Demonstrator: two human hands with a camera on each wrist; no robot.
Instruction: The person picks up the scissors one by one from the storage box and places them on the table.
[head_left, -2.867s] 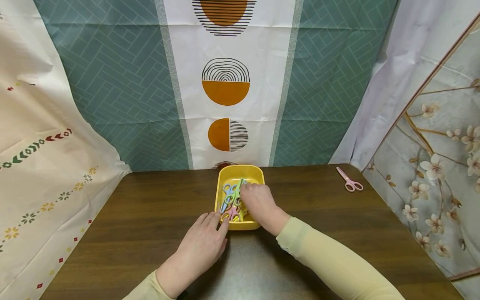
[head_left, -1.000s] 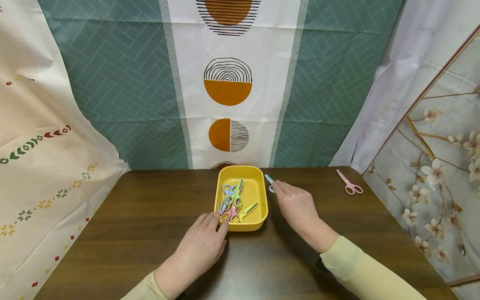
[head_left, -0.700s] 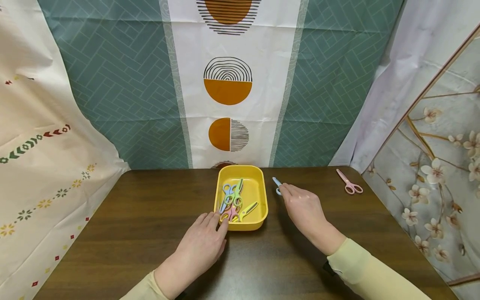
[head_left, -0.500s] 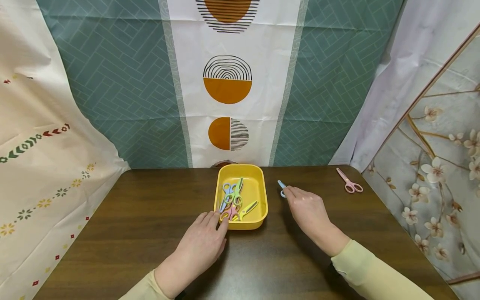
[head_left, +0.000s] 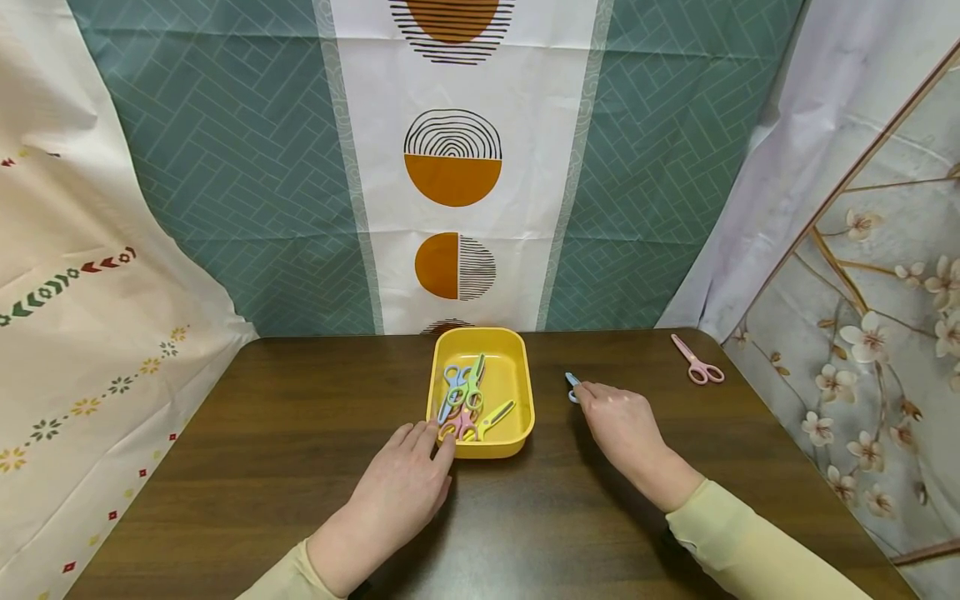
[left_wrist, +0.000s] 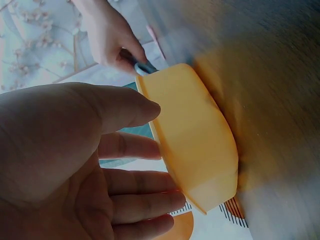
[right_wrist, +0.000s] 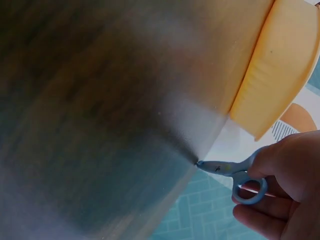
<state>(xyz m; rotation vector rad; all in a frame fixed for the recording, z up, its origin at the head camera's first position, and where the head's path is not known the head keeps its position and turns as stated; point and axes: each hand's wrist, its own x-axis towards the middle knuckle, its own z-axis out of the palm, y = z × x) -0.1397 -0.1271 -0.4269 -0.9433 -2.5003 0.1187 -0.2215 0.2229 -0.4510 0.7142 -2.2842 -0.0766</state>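
Observation:
Blue scissors (right_wrist: 240,172) are pinched by a handle between the thumb and fingers of my right hand (head_left: 618,421), to the right of the yellow tray (head_left: 528,417). In the right wrist view their blades point toward the tabletop, the tip right at its surface. My left hand (head_left: 397,483) rests its fingertips at the tray's near left corner, fingers mostly straight. Inside the tray, blue scissors (head_left: 452,392), green scissors (head_left: 474,383) and pink scissors (head_left: 467,425) overlap on the left side. Yellow scissors (head_left: 495,417) lie near the front.
Pink scissors (head_left: 697,362) lie on the dark wooden table (head_left: 300,417) at its far right corner. A green and white patterned cloth (head_left: 262,208) hangs behind the table. Other patterned cloths hang at both sides.
My right hand has come out of the tray with the blue scissors and moved right and slightly nearer over the table. The left hand has stayed at the tray's corner.

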